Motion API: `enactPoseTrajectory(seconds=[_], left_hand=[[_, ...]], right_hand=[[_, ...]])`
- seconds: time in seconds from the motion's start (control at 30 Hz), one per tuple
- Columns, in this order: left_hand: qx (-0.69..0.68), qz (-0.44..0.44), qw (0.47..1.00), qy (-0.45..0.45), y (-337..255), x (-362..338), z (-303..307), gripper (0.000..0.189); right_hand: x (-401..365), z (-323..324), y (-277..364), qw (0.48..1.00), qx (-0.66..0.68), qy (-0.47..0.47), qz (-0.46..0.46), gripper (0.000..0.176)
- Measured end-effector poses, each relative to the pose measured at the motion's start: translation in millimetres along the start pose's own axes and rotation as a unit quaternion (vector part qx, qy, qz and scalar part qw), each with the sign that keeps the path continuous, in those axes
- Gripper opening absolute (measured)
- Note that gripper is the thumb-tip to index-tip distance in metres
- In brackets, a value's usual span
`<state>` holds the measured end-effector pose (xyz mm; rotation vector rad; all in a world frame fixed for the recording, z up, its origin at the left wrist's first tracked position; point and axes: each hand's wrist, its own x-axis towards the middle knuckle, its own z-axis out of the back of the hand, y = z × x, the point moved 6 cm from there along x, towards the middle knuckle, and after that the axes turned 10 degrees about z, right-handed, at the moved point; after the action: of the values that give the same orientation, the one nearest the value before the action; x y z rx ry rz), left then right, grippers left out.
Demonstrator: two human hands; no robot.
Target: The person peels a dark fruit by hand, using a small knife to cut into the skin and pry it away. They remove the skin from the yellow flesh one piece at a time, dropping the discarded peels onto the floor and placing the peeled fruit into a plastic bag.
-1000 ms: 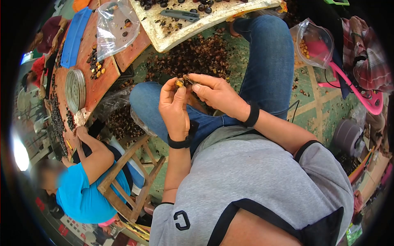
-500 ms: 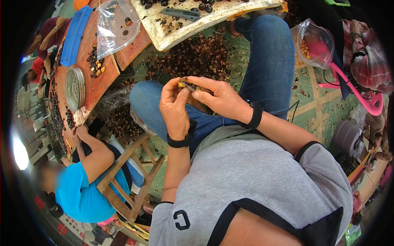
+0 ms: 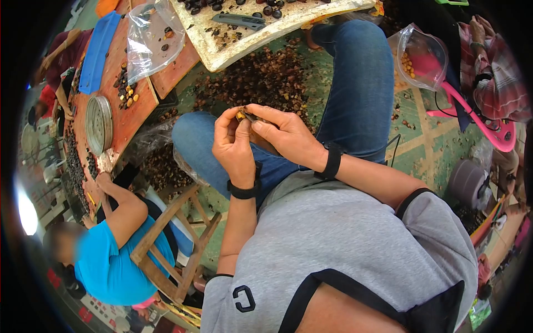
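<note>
- Green floor [image 3: 413,108] with pale crossing bands; heap of brown shell debris [image 3: 261,77] at 12 o'clock from the hands, clock directions below likewise.
- Left hand [image 3: 236,152]: thumb and fingers pinched around a small yellow-and-dark nut [image 3: 240,116], mid-view, above the lap.
- Right hand [image 3: 288,133]: narrow grip, thumb against fingers, on a slim dark tool [image 3: 251,117] whose end meets the nut; kind of tool cannot be told, mostly covered by fingers.
- Black bands on both wrists; jeans-clad knees spread either side of the hands.
- 12 o'clock, past the debris: whitish foam slab [image 3: 222,60] bearing a grey utility knife [image 3: 239,21], dark seeds [image 3: 268,10] and crumbs.
- 9 to 11 o'clock: orange-red wooden table [image 3: 130,114]. On it, blue tray [image 3: 99,53], clear plastic bag [image 3: 145,53], round metal tin [image 3: 99,125], scattered dark and yellow nuts [image 3: 129,95].
- 7 to 8 o'clock: person in a bright blue shirt [image 3: 114,261], arms toward the table; wooden chair frame [image 3: 172,244] just beside.
- 2 o'clock: clear plastic container [image 3: 436,47], yellow nuts [image 3: 407,65] visible at its side.
- 3 o'clock: pink plastic frame [image 3: 497,136], near a person in plaid [image 3: 502,91].
- 4 o'clock: grey-purple canister [image 3: 468,185].
</note>
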<state>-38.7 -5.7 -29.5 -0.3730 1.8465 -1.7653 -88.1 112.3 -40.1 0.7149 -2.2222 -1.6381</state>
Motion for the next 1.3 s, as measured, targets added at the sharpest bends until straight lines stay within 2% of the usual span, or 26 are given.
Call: enactPoseTrajectory(seconds=[0.27, 0.33, 0.4, 0.43, 0.5, 0.57, 0.6, 0.63, 0.67, 0.7, 0.73, 0.83, 0.97, 1.17, 1.23, 1.3], left_hand=[[0.071, -0.027, 0.997, -0.014, 5, 0, 0, 0.025], [0.092, -0.035, 0.995, -0.012, 7, -1, -3, 0.025], [-0.015, -0.055, 0.998, 0.004, 5, -1, -4, 0.024], [-0.014, -0.057, 0.998, 0.004, 4, 0, -4, 0.024], [-0.148, -0.004, 0.989, 0.022, 7, 3, -4, 0.024], [-0.173, 0.019, 0.985, 0.018, 3, 4, -4, 0.024], [-0.197, 0.046, 0.979, 0.018, 4, 3, -4, 0.023], [-0.197, 0.047, 0.979, 0.016, 6, 4, -2, 0.023], [-0.185, 0.031, 0.982, 0.020, 7, 6, 1, 0.023], [-0.174, 0.015, 0.984, 0.026, 6, 7, 2, 0.023], [-0.174, 0.015, 0.984, 0.025, 6, 7, 5, 0.023], [-0.119, 0.026, 0.992, 0.034, 4, 7, 4, 0.025], [-0.107, 0.052, 0.993, 0.017, 5, 5, 3, 0.026], [-0.103, 0.052, 0.993, 0.014, 5, 3, 1, 0.024], [-0.088, 0.047, 0.995, 0.005, 5, 2, 0, 0.024], [-0.077, 0.010, 0.997, -0.009, 2, 3, -1, 0.022]], right_hand=[[1, -2, -2, 0.994, 0.081, -0.038, -0.056, 0.040], [-1, -4, -5, 0.972, 0.180, -0.028, -0.152, 0.041], [1, 0, 6, 0.963, 0.204, -0.053, -0.169, 0.042], [0, 0, 7, 0.952, 0.229, -0.075, -0.188, 0.044], [3, 4, 6, 0.948, 0.262, -0.073, -0.167, 0.048], [5, 7, 12, 0.976, 0.139, -0.083, -0.145, 0.048], [4, 6, 5, 0.982, 0.125, -0.031, -0.138, 0.047], [3, 5, -4, 0.982, 0.125, -0.030, -0.140, 0.047], [6, 5, 0, 0.999, 0.030, -0.008, -0.024, 0.047], [9, 2, 17, 0.993, -0.067, 0.014, 0.092, 0.046], [5, 4, 19, 0.995, -0.093, 0.045, 0.009, 0.046], [5, 5, 23, 0.983, -0.163, 0.083, 0.006, 0.049], [4, 7, 23, 0.983, -0.167, 0.077, 0.026, 0.048], [2, 5, 18, 0.992, -0.111, 0.051, 0.018, 0.045], [0, 5, 12, 0.995, -0.085, 0.038, -0.025, 0.041], [0, 1, 5, 0.998, -0.065, 0.016, -0.008, 0.041]])
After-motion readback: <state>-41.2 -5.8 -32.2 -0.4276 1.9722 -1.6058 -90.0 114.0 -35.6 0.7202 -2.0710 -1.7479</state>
